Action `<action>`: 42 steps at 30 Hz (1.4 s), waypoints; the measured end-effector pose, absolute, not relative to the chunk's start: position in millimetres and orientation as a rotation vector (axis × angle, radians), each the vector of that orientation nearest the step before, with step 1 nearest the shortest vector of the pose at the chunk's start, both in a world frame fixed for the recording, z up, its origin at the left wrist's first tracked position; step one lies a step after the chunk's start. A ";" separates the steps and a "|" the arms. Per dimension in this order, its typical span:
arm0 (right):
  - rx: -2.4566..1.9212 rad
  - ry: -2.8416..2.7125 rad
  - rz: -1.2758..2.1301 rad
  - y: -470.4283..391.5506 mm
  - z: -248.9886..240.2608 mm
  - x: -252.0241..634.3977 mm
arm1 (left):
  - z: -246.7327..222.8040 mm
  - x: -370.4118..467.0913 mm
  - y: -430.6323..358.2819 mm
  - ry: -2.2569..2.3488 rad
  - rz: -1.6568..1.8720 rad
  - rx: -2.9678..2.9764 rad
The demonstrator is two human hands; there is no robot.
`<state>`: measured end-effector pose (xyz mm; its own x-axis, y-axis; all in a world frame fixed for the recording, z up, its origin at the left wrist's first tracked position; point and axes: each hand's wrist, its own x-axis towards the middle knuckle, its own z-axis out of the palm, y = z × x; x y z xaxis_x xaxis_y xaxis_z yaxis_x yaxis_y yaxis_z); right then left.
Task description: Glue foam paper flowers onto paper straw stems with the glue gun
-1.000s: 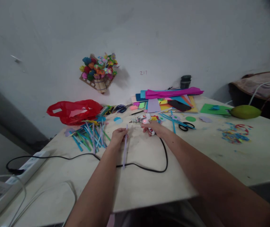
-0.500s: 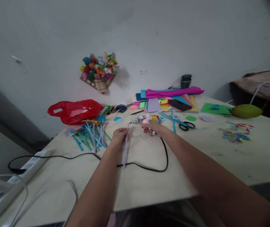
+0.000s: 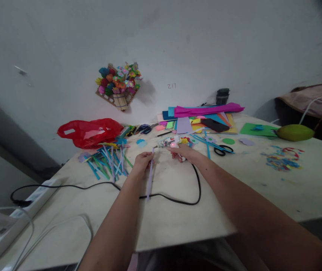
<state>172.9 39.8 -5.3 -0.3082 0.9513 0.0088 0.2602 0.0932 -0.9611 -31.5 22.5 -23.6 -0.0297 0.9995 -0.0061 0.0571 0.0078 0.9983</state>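
My left hand (image 3: 143, 162) pinches a thin light-purple strip (image 3: 150, 177) near its upper end; the strip's lower end reaches down across the black cord. My right hand (image 3: 182, 152) is wrapped round a white glue gun (image 3: 173, 144) with a lit red light. The gun's nozzle points left and meets or nearly meets the strip's top; whether they touch I cannot tell. Its black cord (image 3: 197, 184) loops below the hands. Left of my left hand lies a pile of blue, green and purple strips (image 3: 108, 163).
A red plastic bag (image 3: 91, 132) lies at the back left, a power strip (image 3: 41, 192) at the left edge. Coloured sheets (image 3: 206, 110), a phone (image 3: 215, 125) and scissors (image 3: 223, 150) are at the back right. Paper scraps (image 3: 282, 162) lie further right, near a green pouch-like object (image 3: 295, 133).
The glue gun's tip and the top of the purple strip are very slightly closer or shifted; otherwise both hands hold the same things in nearly the same places.
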 end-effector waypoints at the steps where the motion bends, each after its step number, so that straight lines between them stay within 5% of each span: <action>1: -1.209 -1.678 1.249 40.1 -5.8 172.9 | -23.8 -31.6 22.6 1.277 1.196 1.231; 42: -1.216 -1.637 1.248 39.8 -5.6 170.4 | -22.5 -30.8 21.6 1.287 1.186 1.224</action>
<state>170.4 39.8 -5.6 -0.2834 0.9590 0.0071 0.2469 0.0801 -0.9657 -30.8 21.6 -22.5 -0.0311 0.9993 -0.0203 0.0615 0.0222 0.9979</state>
